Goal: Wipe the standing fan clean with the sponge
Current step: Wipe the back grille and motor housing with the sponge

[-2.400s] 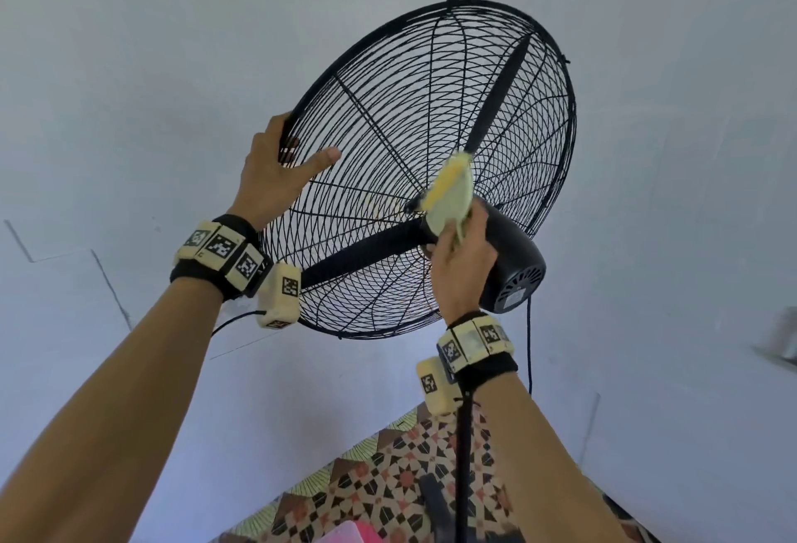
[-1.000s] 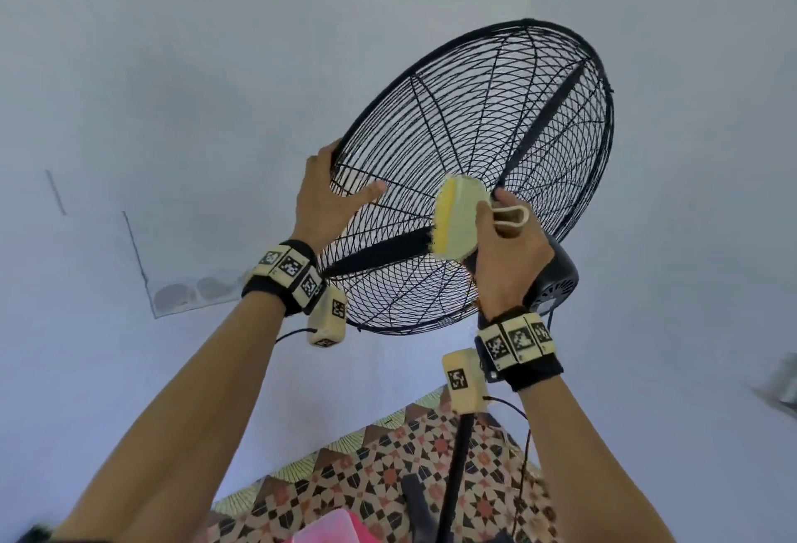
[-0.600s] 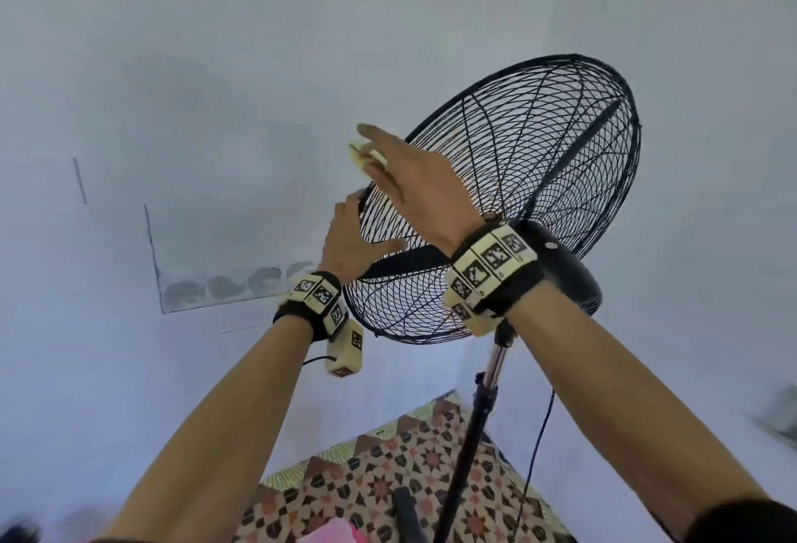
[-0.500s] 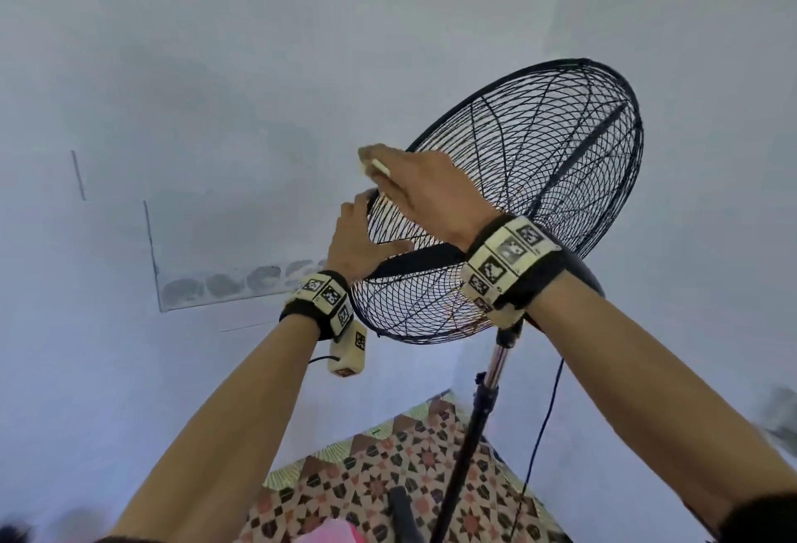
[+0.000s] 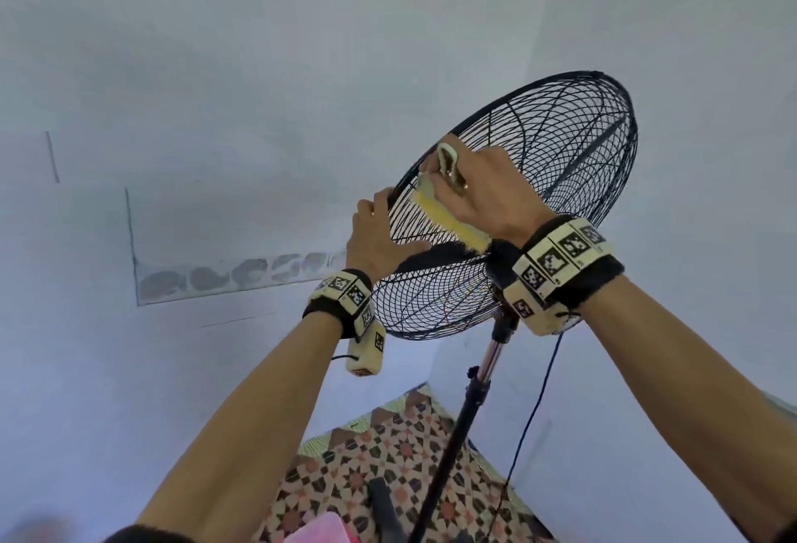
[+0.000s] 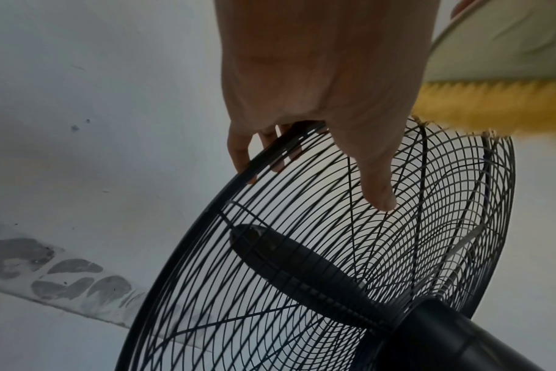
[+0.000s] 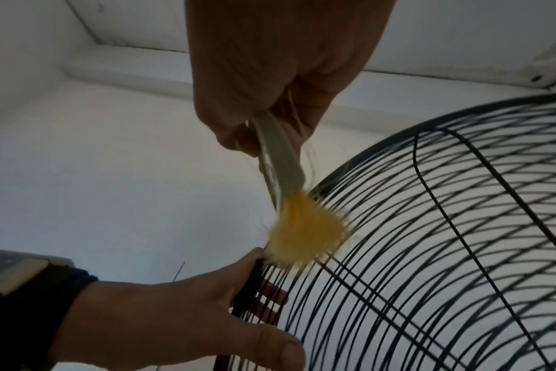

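On one fan (image 5: 517, 206), two hands, one sponge (image 5: 448, 219)

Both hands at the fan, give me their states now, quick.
Left hand: grips the rim of the black wire fan guard, fingers curled round it.
Right hand: holds the yellow-bristled scrubber sponge with the pale handle against the guard.

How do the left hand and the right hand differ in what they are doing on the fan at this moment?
The left hand grips the black rim of the fan guard, fingers behind the wires; the right hand holds the sponge.
The left hand sits lower, at the guard's edge; the right hand lies above it, across the wires.
Both wear wrist bands and meet the same guard.
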Tool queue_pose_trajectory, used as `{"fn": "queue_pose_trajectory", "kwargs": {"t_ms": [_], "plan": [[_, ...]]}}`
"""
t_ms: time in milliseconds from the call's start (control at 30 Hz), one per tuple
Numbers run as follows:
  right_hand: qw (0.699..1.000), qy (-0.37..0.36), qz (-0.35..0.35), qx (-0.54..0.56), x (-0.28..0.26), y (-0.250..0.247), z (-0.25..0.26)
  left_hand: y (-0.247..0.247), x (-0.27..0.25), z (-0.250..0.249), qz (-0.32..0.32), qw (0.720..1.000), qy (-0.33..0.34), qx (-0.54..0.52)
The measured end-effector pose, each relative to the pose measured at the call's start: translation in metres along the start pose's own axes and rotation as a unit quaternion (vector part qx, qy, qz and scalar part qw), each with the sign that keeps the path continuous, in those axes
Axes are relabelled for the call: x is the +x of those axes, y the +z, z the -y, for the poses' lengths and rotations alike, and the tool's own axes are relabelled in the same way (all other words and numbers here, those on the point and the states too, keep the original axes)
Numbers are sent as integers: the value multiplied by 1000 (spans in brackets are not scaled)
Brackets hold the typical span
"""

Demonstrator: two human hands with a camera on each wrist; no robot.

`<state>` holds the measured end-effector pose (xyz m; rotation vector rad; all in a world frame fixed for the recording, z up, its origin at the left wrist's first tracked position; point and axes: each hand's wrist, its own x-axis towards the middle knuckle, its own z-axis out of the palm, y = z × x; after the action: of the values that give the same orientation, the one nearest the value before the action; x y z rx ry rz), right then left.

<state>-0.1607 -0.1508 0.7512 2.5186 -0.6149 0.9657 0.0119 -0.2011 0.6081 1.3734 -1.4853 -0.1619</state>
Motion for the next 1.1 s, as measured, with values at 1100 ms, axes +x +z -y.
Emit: {"fn": "queue_pose_trajectory", "kwargs": {"t_ms": [1100], "plan": [[992,-96,-82,-21,-109,43,-63,-13,8,-9,47,998,-6,32]]}}
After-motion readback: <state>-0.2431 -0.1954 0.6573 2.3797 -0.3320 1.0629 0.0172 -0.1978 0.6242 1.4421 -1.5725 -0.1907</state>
